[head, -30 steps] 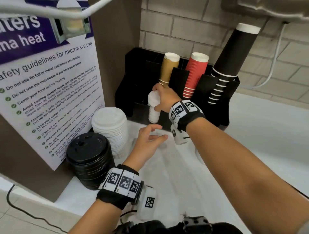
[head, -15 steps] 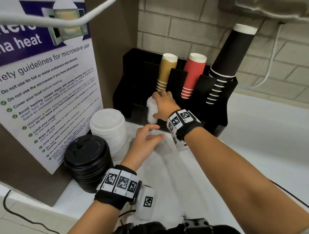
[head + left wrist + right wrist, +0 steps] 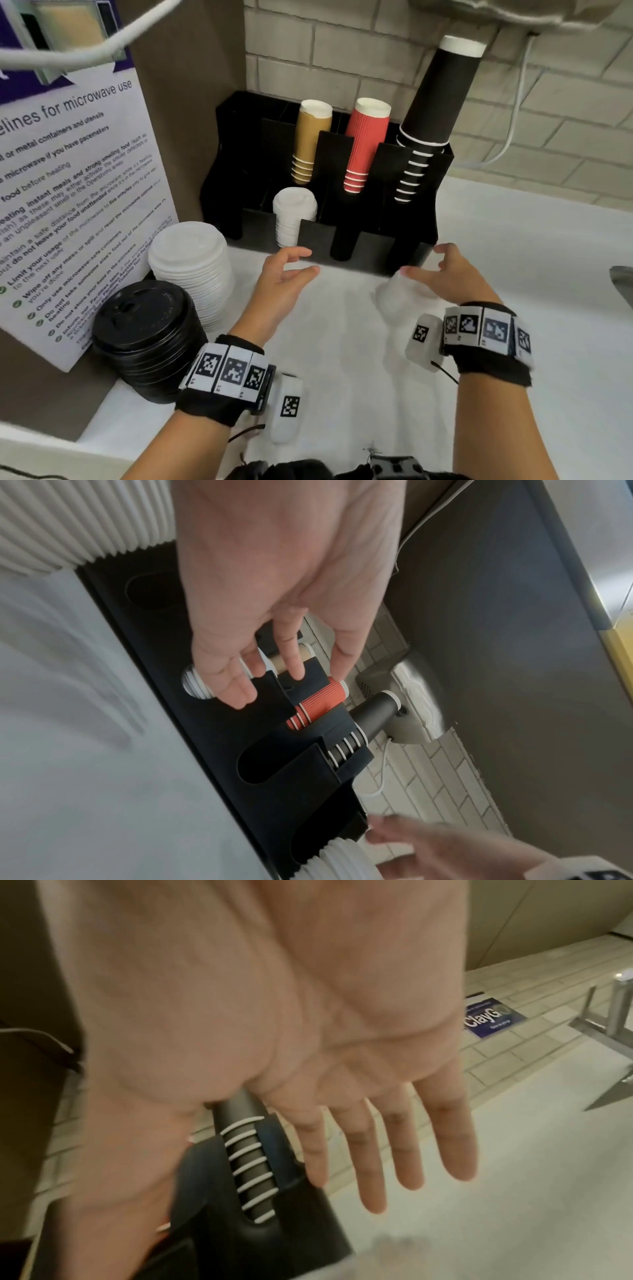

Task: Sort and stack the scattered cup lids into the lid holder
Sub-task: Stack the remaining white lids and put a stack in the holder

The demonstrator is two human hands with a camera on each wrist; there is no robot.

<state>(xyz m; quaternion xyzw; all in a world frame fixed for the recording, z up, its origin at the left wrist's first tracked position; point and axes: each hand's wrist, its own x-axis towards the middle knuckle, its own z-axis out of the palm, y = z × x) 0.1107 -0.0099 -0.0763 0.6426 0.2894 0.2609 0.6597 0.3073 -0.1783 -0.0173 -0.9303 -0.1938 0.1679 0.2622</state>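
Note:
The black lid holder stands against the brick wall. A stack of small white lids sits upright in one of its front slots. On the counter to the left stand a stack of large white lids and a stack of black lids. My left hand hovers open and holds nothing, just in front of the holder. My right hand is open with spread fingers above a blurred, tilted stack of white lids by the holder's front right. I cannot tell whether it touches that stack.
Brown cups, red cups and tall black cups fill the holder's rear slots. A poster board walls off the left side. A metal fixture shows at the right edge.
My right hand has let go of the small white lids, now seated in the holder slot, and has drawn back to the right over another white stack. The left hand has barely moved.

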